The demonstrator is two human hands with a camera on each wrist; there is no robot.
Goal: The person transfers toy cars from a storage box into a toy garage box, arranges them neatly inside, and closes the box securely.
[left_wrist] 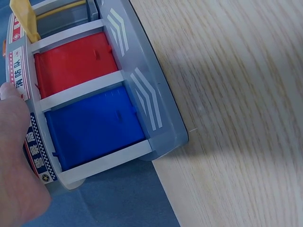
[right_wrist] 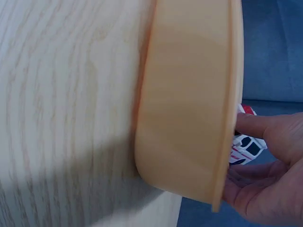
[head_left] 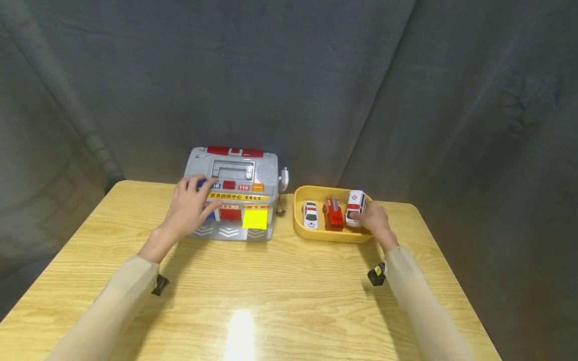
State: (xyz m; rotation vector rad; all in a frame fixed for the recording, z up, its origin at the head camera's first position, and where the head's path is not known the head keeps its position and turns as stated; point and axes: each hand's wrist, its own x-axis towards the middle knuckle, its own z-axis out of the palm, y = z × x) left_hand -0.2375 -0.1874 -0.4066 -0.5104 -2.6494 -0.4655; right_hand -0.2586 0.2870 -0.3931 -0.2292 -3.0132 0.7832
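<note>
A grey toy rescue station (head_left: 231,173) stands at the back left, its yellow door (head_left: 255,219) raised outward. In the left wrist view its red door (left_wrist: 75,64) and blue door (left_wrist: 94,127) are down. My left hand (head_left: 187,205) rests on the station's left side, fingers on the roof by the blue button and thumb at the front sign. At the right end of a yellow tray (head_left: 331,237), my right hand (head_left: 376,220) pinches a white toy ambulance (head_left: 355,200) between thumb and fingers. In the right wrist view the tray wall partly hides the ambulance (right_wrist: 248,146).
A white toy police car (head_left: 310,215) and a red toy fire truck (head_left: 333,214) lie in the tray, left of the ambulance. A white part (head_left: 283,179) hangs on the station's right side. Behind the wooden table (head_left: 271,291) hangs a dark grey curtain (head_left: 289,90).
</note>
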